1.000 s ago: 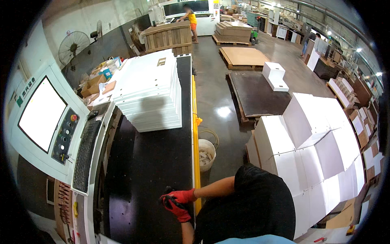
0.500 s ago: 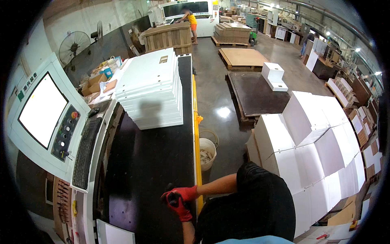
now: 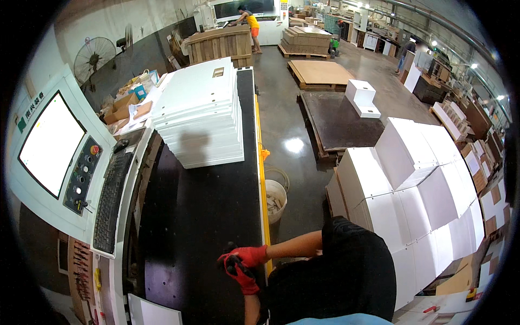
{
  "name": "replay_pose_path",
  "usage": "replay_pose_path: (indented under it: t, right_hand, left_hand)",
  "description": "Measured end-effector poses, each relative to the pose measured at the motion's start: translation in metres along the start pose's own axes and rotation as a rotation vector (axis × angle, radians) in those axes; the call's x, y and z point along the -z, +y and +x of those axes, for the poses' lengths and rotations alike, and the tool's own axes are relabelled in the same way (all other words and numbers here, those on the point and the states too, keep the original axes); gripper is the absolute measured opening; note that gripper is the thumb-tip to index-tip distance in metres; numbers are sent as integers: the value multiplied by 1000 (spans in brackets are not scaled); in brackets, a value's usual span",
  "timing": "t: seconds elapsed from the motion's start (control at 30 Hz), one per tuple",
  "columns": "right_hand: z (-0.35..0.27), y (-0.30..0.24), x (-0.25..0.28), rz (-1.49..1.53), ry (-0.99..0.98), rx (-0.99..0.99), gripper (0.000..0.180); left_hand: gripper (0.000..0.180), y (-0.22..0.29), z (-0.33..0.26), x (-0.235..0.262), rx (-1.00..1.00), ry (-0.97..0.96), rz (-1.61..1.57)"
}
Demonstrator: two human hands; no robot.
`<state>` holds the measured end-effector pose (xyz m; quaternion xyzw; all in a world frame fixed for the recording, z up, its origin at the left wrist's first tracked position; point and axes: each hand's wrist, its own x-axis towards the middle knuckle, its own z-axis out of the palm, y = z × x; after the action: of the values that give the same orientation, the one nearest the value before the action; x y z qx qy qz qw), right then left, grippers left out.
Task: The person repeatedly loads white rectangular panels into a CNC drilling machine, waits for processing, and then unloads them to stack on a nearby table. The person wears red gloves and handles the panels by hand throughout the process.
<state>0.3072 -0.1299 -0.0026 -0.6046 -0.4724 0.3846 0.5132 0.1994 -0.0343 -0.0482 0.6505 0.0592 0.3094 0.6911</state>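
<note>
The bare right forearm (image 3: 295,246) is reaching in leftward, while the left forearm (image 3: 251,309) is coming up from below. The red-gloved right hand (image 3: 251,255) and left hand (image 3: 246,281) are touching each other, their fingers (image 3: 233,265) bunching together, partly hidden.

gloves (image 3: 252,256): red-and-black | tabletop (image 3: 195,216): black | stacked panels (image 3: 214,135): white | rail (image 3: 262,189): yellow

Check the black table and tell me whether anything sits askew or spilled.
The tall stack of flat white rectangular panels on the long black tabletop looks slightly askew: its edges step in and out along the right side instead of lining up flush. No spill shows there.
</note>
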Motion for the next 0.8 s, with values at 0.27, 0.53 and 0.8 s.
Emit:
replay_pose_path:
  t: [0.27, 0.53, 0.8]
  right_hand:
    - [0, -11, 2, 86, 11, -72, 58]
    - [3, -24, 8, 119, -42, 39, 57]
    - [4, -39, 4, 79, 47, -31, 61]
  left_hand:
    - [28, 7, -4, 3, -18, 1, 27]
    - [27, 5, -12, 2, 68, 41, -21]
    - [27, 16, -6, 7, -1, 2, 17]
